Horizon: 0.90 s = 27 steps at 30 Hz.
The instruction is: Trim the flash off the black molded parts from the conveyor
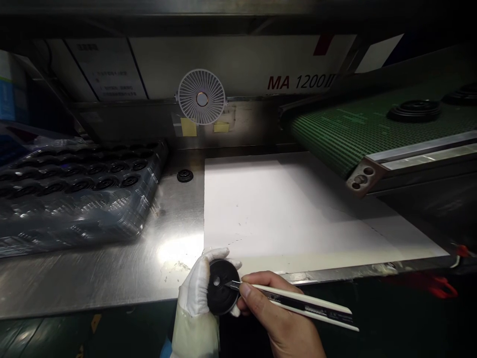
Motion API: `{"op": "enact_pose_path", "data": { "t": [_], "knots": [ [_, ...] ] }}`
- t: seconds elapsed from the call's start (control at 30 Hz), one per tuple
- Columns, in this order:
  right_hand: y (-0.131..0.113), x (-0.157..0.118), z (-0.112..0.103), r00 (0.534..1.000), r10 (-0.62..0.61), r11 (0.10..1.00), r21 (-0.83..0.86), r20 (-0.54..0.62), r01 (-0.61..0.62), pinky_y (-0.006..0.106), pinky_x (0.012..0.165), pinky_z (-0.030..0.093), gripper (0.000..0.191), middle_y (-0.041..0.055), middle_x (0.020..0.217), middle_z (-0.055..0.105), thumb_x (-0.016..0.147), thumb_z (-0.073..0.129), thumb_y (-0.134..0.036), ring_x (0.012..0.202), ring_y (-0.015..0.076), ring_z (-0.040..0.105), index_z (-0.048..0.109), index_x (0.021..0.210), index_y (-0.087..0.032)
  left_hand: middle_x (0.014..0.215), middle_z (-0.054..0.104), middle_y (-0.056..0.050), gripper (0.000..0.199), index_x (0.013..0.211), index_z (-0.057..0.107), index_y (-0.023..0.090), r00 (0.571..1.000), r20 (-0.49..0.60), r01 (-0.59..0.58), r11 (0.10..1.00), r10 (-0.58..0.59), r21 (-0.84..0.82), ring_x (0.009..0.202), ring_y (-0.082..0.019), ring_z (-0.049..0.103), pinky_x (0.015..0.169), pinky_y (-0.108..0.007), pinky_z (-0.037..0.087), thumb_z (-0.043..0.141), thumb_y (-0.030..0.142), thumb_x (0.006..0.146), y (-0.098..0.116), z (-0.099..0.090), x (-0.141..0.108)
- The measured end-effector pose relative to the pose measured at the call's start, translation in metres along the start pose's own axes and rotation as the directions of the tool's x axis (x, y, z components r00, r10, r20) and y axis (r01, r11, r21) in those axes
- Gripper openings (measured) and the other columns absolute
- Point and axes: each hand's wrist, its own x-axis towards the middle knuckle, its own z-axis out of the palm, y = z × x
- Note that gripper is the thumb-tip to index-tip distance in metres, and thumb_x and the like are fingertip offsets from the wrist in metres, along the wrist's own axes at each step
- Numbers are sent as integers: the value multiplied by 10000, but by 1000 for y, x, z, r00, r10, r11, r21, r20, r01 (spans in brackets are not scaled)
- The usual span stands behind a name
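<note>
My left hand (pixel 199 286), in a white glove, grips a round black plastic part (pixel 222 301) by its edge, with its face turned up toward me. A small light hole shows near the middle of that disc. Bare, my right hand (pixel 274 311) is closed around a white and black utility knife (pixel 309 306). The knife's short blade tip reaches over the disc beside the hole; whether it touches the surface I cannot tell. Both hands are at the table's front edge, below a white sheet (pixel 268 204).
Stacked clear trays (pixel 126 209) with several black ringed parts stand at left. A single black part (pixel 185 175) lies on the metal table (pixel 171 219). A green conveyor belt (pixel 343 129) carrying black parts juts in from the right. At the back is a small fan (pixel 201 97).
</note>
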Motion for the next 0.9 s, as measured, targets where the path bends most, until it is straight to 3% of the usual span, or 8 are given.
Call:
{"op": "enact_pose_path", "data": {
  "t": [0.17,0.27,0.4,0.5,0.6,0.73,0.9],
  "knots": [
    [-1,2,-1,999,7,1000,-8,52,-6,293,655,450,306,59,687,663,798,672,-470,671,197,572,664,796,-164,982,683,-129,524,1107,616,151,1000,20,17,1000,-17,14,594,-175,623,496,-257,501,575,550,771,-2,-3,1],
    [0,4,-4,997,17,994,102,71,-25,294,657,441,284,50,675,650,786,695,-446,665,189,558,656,787,-165,1047,671,-138,511,1136,606,157,996,54,72,996,-69,-46,662,-198,645,534,-274,520,560,530,790,0,-4,3],
    [-2,5,-17,1000,0,969,248,-9,2,257,727,423,221,16,790,635,736,763,-384,764,167,530,662,813,-202,1161,629,-124,456,1188,570,183,974,167,187,960,-153,-209,938,-247,639,785,-333,532,648,348,770,2,-10,10],
    [-6,4,-26,995,-11,957,287,-94,38,244,734,421,212,-5,797,613,710,792,-358,768,155,513,678,831,-227,1027,666,-104,366,1079,598,162,967,217,189,950,-136,-247,1016,-250,612,902,-351,480,687,187,725,1,-18,15],
    [-8,2,-24,995,16,933,359,-99,21,250,650,423,215,-9,642,581,722,785,-364,649,141,502,692,850,-218,870,669,-67,198,897,599,160,954,289,161,945,-75,-284,873,-206,639,844,-332,490,675,143,715,-4,-20,17],
    [-6,-2,-9,994,69,910,414,-87,-27,231,564,388,260,1,591,582,701,798,-377,586,125,480,692,850,-193,829,658,-48,149,827,562,184,926,376,161,938,-36,-308,790,-200,632,768,-330,485,678,173,735,-11,-16,14],
    [-3,-4,0,993,78,923,382,-91,-38,223,537,338,303,-3,560,565,679,804,-414,552,112,447,687,834,-181,781,618,-29,149,785,533,210,929,368,185,914,-42,-361,743,-203,604,710,-332,474,658,147,734,-13,-10,9]
  ]
}}
